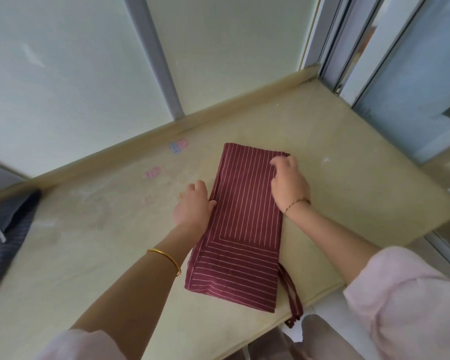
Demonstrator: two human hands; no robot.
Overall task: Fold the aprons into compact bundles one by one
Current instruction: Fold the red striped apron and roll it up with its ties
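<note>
Beige bench (348, 157): striped apron (244, 224) folded long. Left hand (194, 203) grips its left edge; right hand (289, 183) curls on top, perhaps pinching the cloth.

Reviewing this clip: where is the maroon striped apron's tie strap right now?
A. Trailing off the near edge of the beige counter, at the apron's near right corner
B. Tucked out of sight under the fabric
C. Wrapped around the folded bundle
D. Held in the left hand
A: the maroon tie strap trails from the near right corner of the folded maroon white-striped apron over the beige counter edge, clear of both hands.
</note>
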